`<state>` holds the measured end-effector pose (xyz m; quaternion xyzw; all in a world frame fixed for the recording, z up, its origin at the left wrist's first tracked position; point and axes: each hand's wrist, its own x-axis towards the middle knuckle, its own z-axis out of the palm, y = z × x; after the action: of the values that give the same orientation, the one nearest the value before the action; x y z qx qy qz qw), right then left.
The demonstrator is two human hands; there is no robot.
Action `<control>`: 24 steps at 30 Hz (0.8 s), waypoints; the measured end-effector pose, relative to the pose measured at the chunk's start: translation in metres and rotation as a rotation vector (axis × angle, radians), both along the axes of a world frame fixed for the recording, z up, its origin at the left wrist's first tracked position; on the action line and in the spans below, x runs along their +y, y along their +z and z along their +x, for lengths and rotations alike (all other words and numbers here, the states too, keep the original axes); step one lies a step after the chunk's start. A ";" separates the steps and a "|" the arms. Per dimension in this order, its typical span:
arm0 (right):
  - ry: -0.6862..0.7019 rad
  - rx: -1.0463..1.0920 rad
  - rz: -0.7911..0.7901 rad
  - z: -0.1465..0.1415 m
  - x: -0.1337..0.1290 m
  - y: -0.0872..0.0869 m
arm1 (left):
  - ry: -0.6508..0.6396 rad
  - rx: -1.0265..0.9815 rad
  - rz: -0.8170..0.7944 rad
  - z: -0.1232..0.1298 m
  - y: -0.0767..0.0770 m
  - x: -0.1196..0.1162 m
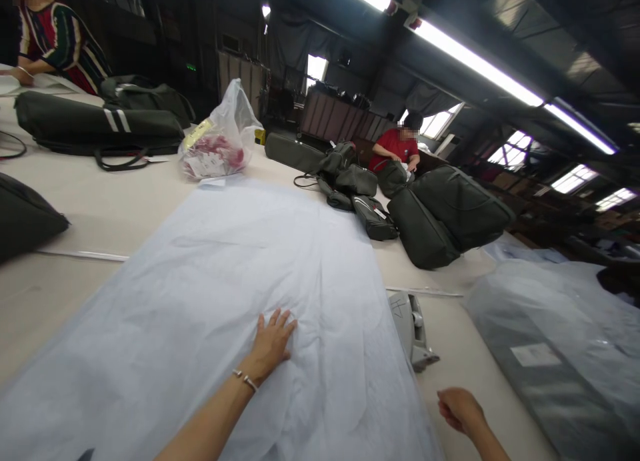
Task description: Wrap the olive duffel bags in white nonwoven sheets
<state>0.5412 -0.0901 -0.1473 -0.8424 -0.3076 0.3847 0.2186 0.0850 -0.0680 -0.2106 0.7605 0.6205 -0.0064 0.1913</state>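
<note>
Currently, left hand (273,344) rests, fingers spread, on the white sheet (200,301) laid over the table (135,201); steady palm pressure, worked outward, should flatten creases best. Right hand (461,410) curls loosely beyond the sheet's right edge, contents unclear. Grey tool (404,321) crowds that edge; more room leftward, toward dark bag (27,218).

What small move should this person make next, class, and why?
Probably slide the left hand gently across the white sheet to smooth it: that hand lies flat there, and the sheet looks creased beside it.
</note>
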 end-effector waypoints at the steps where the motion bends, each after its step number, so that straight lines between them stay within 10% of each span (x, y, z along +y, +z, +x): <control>1: 0.041 -0.001 0.007 -0.010 0.003 0.005 | 0.002 -0.012 -0.002 0.000 -0.001 0.000; 12: 0.893 0.489 0.075 -0.272 0.121 0.034 | -0.003 -0.054 0.012 0.002 -0.004 -0.003; 19: 0.850 0.058 -0.165 -0.290 0.168 -0.027 | 0.013 -0.090 0.015 0.007 -0.021 -0.003; 24: 0.858 -0.163 -0.231 -0.287 0.178 -0.041 | 0.016 -0.093 0.004 0.008 -0.021 -0.003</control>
<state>0.2543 0.0877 -0.1884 -0.6849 -0.6004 0.4048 -0.0809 0.0928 -0.0712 -0.2313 0.7555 0.6168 0.0319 0.2184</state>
